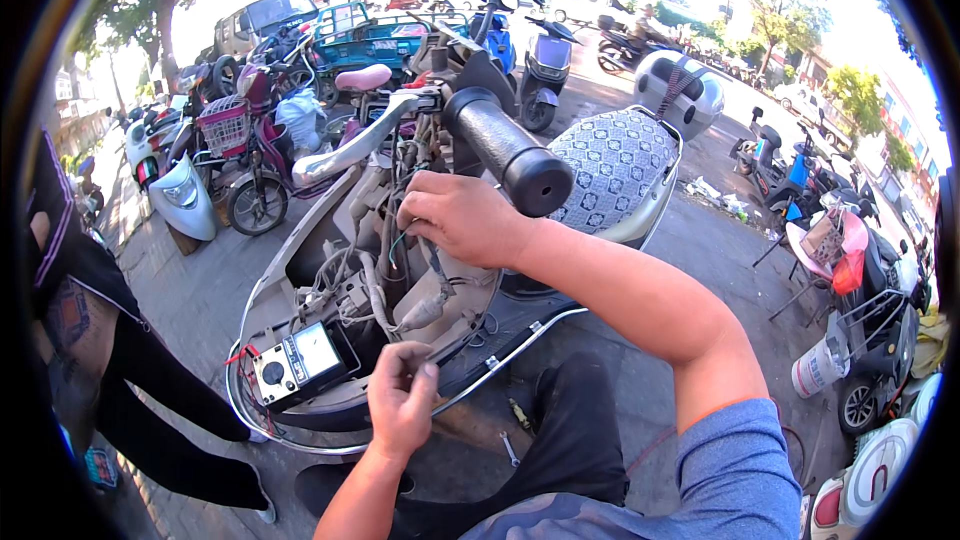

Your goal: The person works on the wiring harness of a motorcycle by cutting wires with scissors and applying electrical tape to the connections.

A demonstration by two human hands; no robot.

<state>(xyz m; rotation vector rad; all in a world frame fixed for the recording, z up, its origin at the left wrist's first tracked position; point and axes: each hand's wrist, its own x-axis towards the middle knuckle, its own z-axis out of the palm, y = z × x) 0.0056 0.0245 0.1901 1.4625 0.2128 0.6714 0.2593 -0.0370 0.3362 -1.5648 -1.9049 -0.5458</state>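
Note:
An electric scooter (300,250) stands in front of me with its front cover off, so that wires and connectors (380,280) show. My right hand (462,220) reaches into the open front just below the black handlebar grip (505,152) and pinches thin wires, one of them green. My left hand (402,405) is lower, at the scooter's edge, with fingers closed on a thin dark lead. A black and white analog test meter (300,365) with red leads lies in the open body, left of my left hand.
A person in dark clothes (90,340) stands close at the left. Parked scooters and bicycles (250,130) fill the back left, more scooters (860,280) line the right. A white bucket (820,368) stands at the right. Small tools (510,450) lie on the pavement by my knee.

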